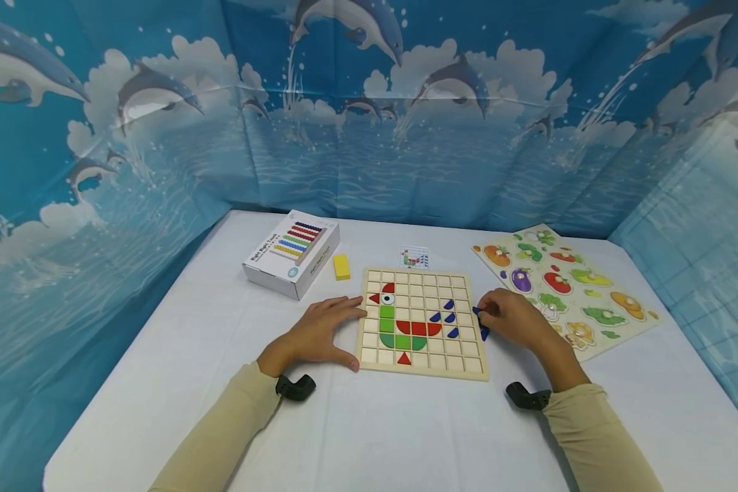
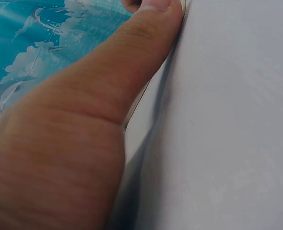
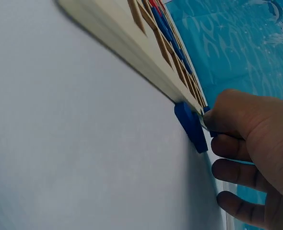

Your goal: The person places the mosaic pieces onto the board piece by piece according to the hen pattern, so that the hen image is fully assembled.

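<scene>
A square wooden grid board (image 1: 430,373) lies on the table, with coloured pieces laid in a bird shape: red, green and blue pieces and a round eye piece. My left hand (image 1: 320,331) spans the board's left side, its fingers spread and fingertips and thumb touching the edge. In the left wrist view the thumb (image 2: 136,43) reaches to the frame. Beside the right edge, my right hand (image 1: 513,316) pinches a blue piece (image 3: 207,110) between thumb and forefinger; its exact shape is partly hidden. More blue pieces (image 3: 190,127) lean or lie against the board's edge below those fingers.
Behind the board lies a small picture card (image 1: 414,257) of the bird pattern. A yellow block (image 1: 342,267) and a white toy box (image 1: 292,253) stand at back left. Vegetable peg-puzzle boards (image 1: 566,287) lie at right. A dolphin-print cloth (image 1: 369,164) hangs behind.
</scene>
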Motion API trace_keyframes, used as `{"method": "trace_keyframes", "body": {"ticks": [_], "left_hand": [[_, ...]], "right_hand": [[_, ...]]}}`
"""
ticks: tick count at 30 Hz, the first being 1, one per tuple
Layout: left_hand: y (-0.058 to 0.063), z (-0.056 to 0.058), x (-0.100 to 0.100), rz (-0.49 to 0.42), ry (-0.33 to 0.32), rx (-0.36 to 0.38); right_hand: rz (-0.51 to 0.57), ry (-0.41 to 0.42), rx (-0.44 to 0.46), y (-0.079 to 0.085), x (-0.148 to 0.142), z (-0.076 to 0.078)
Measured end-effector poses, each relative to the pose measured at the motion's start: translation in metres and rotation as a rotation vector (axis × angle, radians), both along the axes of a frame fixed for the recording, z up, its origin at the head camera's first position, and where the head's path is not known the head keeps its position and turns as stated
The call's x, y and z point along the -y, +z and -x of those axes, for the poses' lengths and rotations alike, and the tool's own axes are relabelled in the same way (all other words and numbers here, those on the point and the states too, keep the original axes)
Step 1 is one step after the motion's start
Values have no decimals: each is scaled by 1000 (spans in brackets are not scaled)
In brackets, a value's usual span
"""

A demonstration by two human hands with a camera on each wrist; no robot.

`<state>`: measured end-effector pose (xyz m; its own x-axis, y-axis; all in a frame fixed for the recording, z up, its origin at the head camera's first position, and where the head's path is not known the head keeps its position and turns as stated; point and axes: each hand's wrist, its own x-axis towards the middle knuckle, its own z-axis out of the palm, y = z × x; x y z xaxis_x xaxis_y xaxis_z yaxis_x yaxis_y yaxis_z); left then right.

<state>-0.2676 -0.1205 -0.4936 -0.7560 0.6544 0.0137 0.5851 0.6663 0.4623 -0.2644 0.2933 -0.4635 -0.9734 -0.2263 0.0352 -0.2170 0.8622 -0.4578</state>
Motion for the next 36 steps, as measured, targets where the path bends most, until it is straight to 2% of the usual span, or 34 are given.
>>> {"method": "trace_keyframes", "body": {"ticks": [7, 13, 21, 27, 36], "left_hand": [[-1, 0, -1, 6, 8, 5], [-1, -1, -1, 21, 8, 7], [0, 0, -1, 10, 10, 4], [0, 0, 0, 11, 13, -1], [-1, 0, -1, 5, 15, 8]], "right_hand": [[31, 32, 7, -2, 9, 8], [70, 33, 55, 0, 13, 14], [193, -20, 62, -5, 9, 12], [235, 12, 43, -8, 8, 13], [258, 33, 65, -10, 5, 15]]}}
